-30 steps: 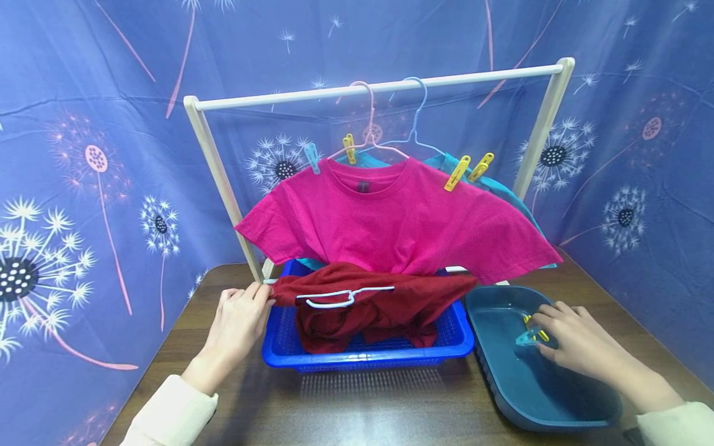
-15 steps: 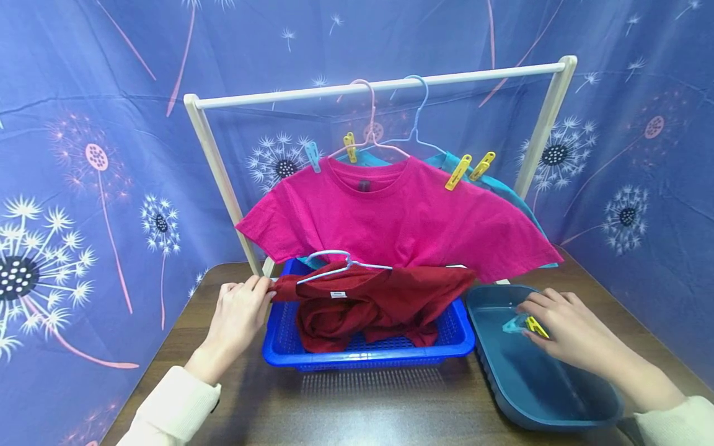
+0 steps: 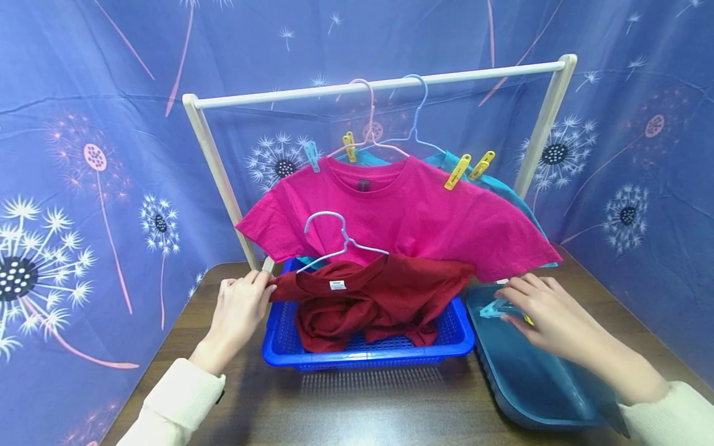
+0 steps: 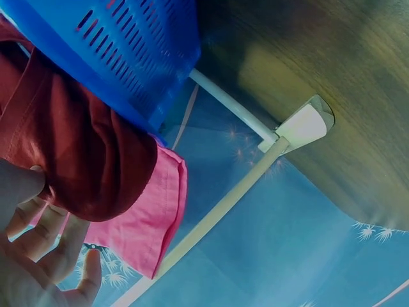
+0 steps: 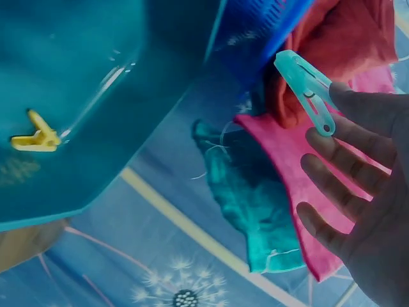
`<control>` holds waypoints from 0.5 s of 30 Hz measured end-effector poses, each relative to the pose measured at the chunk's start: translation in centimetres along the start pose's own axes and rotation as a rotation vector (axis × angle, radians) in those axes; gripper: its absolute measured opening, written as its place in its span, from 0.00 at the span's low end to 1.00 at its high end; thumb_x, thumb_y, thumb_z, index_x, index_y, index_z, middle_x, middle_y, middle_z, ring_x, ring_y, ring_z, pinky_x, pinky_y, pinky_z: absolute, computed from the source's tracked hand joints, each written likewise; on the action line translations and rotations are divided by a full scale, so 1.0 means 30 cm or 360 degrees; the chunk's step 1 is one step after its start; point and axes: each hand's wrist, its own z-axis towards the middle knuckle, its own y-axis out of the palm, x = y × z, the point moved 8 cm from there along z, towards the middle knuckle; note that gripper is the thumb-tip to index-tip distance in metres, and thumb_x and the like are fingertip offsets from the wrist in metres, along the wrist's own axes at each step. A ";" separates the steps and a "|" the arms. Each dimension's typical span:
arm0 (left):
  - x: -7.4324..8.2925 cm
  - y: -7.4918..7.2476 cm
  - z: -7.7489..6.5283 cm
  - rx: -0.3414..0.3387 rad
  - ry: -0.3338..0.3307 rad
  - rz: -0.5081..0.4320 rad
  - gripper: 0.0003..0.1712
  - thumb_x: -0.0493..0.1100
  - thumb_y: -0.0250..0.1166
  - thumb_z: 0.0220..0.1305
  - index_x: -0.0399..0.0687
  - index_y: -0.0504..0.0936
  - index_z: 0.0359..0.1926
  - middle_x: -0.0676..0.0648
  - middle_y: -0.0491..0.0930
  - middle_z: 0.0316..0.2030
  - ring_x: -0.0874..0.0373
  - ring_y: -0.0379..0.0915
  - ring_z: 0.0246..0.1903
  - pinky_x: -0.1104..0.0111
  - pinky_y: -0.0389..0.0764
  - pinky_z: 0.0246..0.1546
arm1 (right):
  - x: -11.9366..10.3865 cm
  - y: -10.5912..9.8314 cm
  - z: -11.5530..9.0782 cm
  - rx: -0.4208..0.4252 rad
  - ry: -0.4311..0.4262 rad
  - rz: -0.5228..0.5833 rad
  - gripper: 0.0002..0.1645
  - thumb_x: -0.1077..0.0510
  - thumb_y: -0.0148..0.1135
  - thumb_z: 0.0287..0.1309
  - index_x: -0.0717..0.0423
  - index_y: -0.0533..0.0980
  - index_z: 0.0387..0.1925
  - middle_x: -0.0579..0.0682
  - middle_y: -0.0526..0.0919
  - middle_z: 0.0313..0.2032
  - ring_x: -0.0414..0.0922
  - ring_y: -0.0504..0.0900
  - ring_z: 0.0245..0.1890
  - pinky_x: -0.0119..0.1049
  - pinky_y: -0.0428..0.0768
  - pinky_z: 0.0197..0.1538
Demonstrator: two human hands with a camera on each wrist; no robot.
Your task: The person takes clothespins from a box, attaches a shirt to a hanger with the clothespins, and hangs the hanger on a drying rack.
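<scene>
My left hand [image 3: 237,313] pinches the shoulder end of a dark red T-shirt [image 3: 429,279], which also shows in the left wrist view [image 4: 83,141]. A pale blue hanger [image 3: 347,238] sits inside the shirt, its hook standing up above the neckline with the white label. The shirt's lower part lies bunched in a blue basket [image 3: 368,357]. Between thumb and fingers my right hand [image 3: 552,313] pinches a light blue clothespin [image 5: 300,86] over the left side of a dark teal tray [image 3: 535,406]. A yellow clothespin [image 5: 38,137] lies in that tray.
Behind the basket stands a wooden rack [image 3: 312,95]. A pink T-shirt [image 3: 390,217] and a turquoise shirt [image 3: 502,189] hang from it on hangers, with yellow clothespins [image 3: 457,172] and a light blue one on them. The brown tabletop [image 3: 334,409] runs in front; patterned curtains surround it.
The pale blue hanger's hook has swung from lying forward to standing upright, and the red shirt's neckline has tipped up. My right hand has moved left and away from me with the light blue clothespin.
</scene>
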 end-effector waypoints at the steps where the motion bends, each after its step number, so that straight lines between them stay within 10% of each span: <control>1: -0.001 0.002 0.001 -0.0003 -0.0005 -0.0004 0.06 0.38 0.64 0.54 0.45 0.75 0.32 0.47 0.76 0.23 0.46 0.77 0.21 0.55 0.68 0.31 | -0.002 -0.002 0.009 0.0003 -0.0001 0.0006 0.38 0.34 0.25 0.63 0.53 0.77 0.34 0.46 0.78 0.32 0.47 0.75 0.35 0.45 0.68 0.34; 10: -0.003 0.007 0.012 -0.0008 -0.0045 0.0013 0.06 0.38 0.65 0.53 0.44 0.75 0.31 0.45 0.77 0.22 0.46 0.77 0.22 0.55 0.67 0.31 | -0.021 -0.020 0.098 0.0041 -0.0011 0.0069 0.34 0.37 0.31 0.65 0.55 0.76 0.36 0.48 0.78 0.34 0.47 0.73 0.35 0.44 0.68 0.35; 15: -0.006 0.011 0.014 -0.0014 -0.0070 0.0037 0.06 0.39 0.65 0.54 0.44 0.76 0.32 0.45 0.79 0.23 0.45 0.77 0.22 0.56 0.68 0.31 | -0.031 -0.010 0.149 0.0040 0.0011 0.0096 0.20 0.43 0.50 0.61 0.54 0.76 0.37 0.47 0.78 0.34 0.45 0.72 0.35 0.43 0.68 0.36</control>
